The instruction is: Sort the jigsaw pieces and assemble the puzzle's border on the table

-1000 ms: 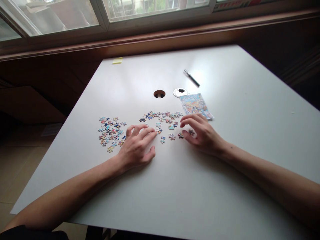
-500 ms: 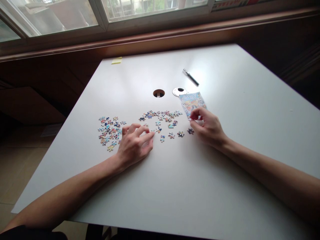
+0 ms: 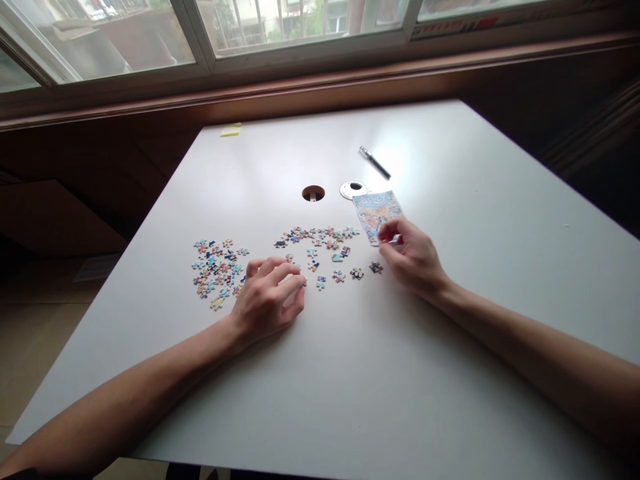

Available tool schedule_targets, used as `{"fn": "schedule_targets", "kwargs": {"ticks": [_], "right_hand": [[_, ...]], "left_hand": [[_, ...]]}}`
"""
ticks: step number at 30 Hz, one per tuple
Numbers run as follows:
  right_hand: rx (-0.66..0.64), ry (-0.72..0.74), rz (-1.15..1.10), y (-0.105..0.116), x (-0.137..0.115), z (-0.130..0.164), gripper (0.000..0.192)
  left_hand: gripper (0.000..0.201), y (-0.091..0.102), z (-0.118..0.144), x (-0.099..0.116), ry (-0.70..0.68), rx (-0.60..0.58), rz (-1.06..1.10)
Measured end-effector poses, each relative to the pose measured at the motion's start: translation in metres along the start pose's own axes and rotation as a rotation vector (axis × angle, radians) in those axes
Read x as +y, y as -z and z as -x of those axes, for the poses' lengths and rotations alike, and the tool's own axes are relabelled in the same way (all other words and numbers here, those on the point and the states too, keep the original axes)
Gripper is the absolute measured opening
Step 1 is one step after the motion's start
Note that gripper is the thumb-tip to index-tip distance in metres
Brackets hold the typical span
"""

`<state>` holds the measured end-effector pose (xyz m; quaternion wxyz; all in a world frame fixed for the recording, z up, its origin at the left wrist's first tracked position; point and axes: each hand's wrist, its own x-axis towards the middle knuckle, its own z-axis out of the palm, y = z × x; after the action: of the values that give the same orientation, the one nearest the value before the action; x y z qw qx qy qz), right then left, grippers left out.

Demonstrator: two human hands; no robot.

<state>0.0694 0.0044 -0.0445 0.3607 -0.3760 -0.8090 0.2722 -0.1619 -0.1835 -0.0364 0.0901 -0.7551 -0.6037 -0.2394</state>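
Loose jigsaw puzzle pieces point(image 3: 215, 270) lie in a heap to the left of my left hand. My left hand point(image 3: 270, 293) rests on the table with curled fingers, thumb and index together on a puzzle piece point(image 3: 305, 282) that is mostly hidden. Beyond it, more puzzle pieces point(image 3: 320, 235) form a curved band, and several single ones point(image 3: 357, 273) sit between my hands. With thumb and index, my right hand point(image 3: 413, 257) pinches the lower edge of a colourful picture card point(image 3: 377, 210), covering its lower right part.
A dark pen point(image 3: 375, 163) lies beyond the card. Near the middle of the white table point(image 3: 320, 380) are a round cable hole point(image 3: 313, 194) and a ring-shaped cover point(image 3: 353, 190). A yellow sticky note point(image 3: 231, 130) is at the far left corner, below the window.
My left index finger and thumb have drawn together on a small piece that lay at the fingertip. My right hand stays at the card. The whole view has shifted slightly.
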Motion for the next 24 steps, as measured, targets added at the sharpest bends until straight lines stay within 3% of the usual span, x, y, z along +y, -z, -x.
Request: {"fn": "schedule_targets", "kwargs": {"ticks": [4,9,15,19,24], "right_hand": [[-0.02,0.068,0.05,-0.002,0.002,0.0,0.015],[-0.085,0.225,0.314,-0.007,0.009,-0.002,0.02],[-0.054,0.29,0.443,-0.011,0.013,-0.031,0.021],[-0.181,0.194,0.465,-0.015,0.015,-0.056,0.012],[-0.259,0.028,0.476,-0.019,0.014,-0.072,0.012]], "left_hand": [[0.006,0.001,0.0,0.001,-0.04,-0.008,0.005],[0.007,-0.001,0.001,0.001,-0.117,0.013,0.022],[0.011,0.001,0.001,0.002,-0.353,-0.032,0.115],[0.011,0.002,0.002,0.003,-0.562,-0.068,0.211],[0.014,-0.001,0.004,0.004,-0.642,-0.089,0.275]]}}
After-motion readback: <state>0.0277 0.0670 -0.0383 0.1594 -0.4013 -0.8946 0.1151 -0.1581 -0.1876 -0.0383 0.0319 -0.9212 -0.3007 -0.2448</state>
